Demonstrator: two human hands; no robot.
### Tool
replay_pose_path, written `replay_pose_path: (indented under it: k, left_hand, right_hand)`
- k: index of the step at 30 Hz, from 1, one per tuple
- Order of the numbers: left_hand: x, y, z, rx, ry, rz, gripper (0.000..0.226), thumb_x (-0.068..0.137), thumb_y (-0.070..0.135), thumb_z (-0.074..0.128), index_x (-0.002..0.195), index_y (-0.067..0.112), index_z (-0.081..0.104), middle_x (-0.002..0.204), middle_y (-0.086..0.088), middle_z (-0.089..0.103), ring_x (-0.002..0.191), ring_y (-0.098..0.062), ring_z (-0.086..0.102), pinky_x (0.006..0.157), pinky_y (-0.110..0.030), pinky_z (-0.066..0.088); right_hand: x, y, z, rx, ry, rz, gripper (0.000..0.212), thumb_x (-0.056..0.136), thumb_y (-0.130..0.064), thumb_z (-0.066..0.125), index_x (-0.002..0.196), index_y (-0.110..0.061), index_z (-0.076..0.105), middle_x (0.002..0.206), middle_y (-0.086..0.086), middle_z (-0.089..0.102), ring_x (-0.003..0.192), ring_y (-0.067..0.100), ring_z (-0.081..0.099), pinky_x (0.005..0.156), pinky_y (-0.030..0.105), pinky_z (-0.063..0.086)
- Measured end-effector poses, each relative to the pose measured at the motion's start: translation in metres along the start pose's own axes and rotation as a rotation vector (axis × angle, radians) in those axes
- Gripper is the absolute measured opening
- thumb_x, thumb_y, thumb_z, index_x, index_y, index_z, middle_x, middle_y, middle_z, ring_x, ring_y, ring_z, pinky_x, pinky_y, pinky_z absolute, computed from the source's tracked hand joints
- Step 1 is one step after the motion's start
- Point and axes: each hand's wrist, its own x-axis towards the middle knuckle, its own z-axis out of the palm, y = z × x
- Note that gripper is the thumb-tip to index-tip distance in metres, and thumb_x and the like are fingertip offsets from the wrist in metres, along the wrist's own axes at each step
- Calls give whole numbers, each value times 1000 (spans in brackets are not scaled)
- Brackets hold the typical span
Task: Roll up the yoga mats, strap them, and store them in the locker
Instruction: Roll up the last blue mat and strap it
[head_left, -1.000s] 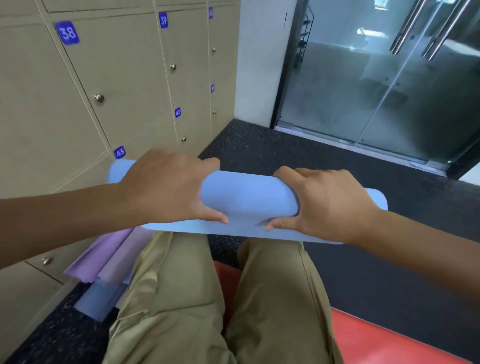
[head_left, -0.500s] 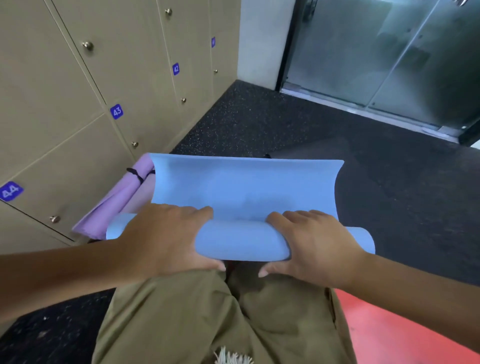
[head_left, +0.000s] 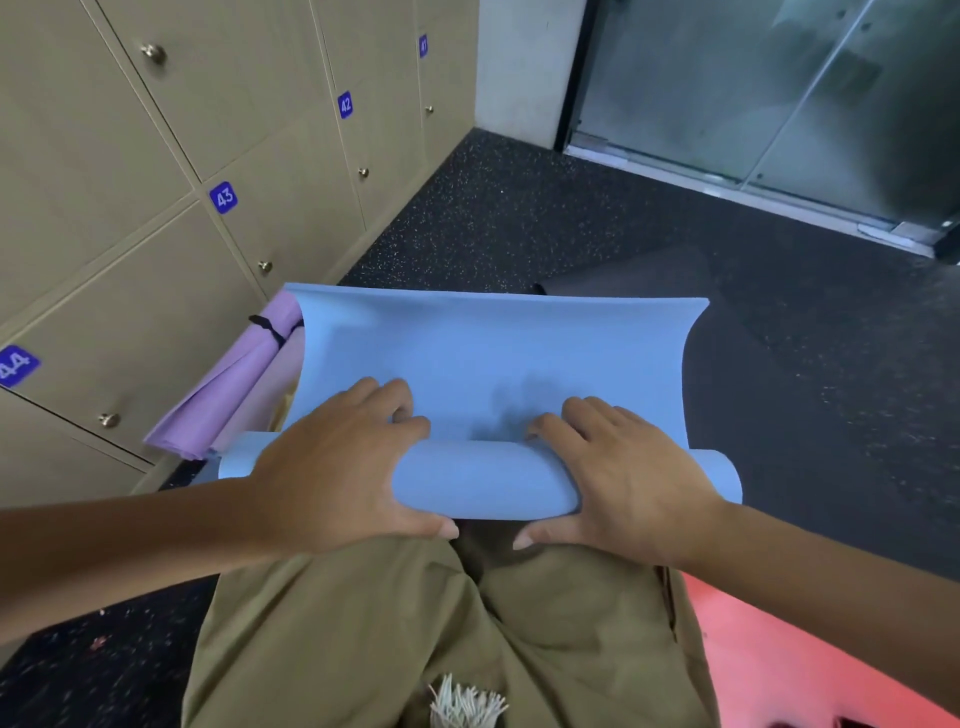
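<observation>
A: What filled the view, biggest first?

B: The wall of tan lockers (head_left: 156, 218) on the left, numbered 41 to 44, all doors closed. Then the dark speckled floor (head_left: 519, 218) and the glass doors (head_left: 779, 93) at the back. The person sat with khaki trousers (head_left: 415, 623) in the foreground, on something red (head_left: 805, 654).

A: And the mats?

B: The blue mat (head_left: 493, 358) lay over the knees, its near part wound into a roll, the loose end standing up and curving away. A purple mat (head_left: 228, 395), already rolled and bound by a black strap (head_left: 270, 327), leaned against the lockers just beside it.

A: The hands?

B: The left hand (head_left: 343, 467) and the right hand (head_left: 623, 473) each curled round the roll, fingers over the top on the flat sheet, thumbs under the near side.

A: How should that rolling go, in your view?

B: Keep both hands level and evenly spaced so the ends stay flush; the roll already stuck out past the sheet on both sides, which hints at skew. Pull back snugly each turn, or the strap will sit slack.

A: Any change from a second earlier?

B: Yes. Then only a narrow strip of flap showed beneath the roll, held higher before the lockers. Half a second before, the sheet already stood up beyond the hands, as it did here, nearly the same.
</observation>
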Motion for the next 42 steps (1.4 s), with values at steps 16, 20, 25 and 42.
replay_pose_path:
  k: [16,20,25,42]
  left_hand:
    - [16,-14,-12,-158,-129,67,62,71,86,63,88,37,29,94,20,39,92,7,41,61,-21,27]
    - [24,-18,-13,-200,-162,54,57,72,85,63,90,40,32,102,19,37,94,8,43,64,-24,31]
    - [24,-28,-6,-186,124,198,58,79,88,50,111,40,53,105,20,50,93,-3,52,71,-28,43]
    - [43,-39,11,-204,153,146,81,93,82,13,120,30,68,101,15,53,90,-7,55,79,-38,52]
  right_hand:
    - [2,-5,6,-159,129,-21,81,87,-81,41,131,-16,60,93,5,52,79,26,49,69,39,47]
    - [9,4,-1,-19,40,1,74,85,-86,41,119,-23,61,92,-2,50,80,22,49,70,37,48]
    - [25,14,-11,165,-128,56,69,77,-90,44,116,-34,55,91,-10,48,87,14,49,68,31,39]
    - [25,17,19,-113,243,102,67,103,-68,28,98,-14,68,82,3,58,78,28,51,70,40,44]
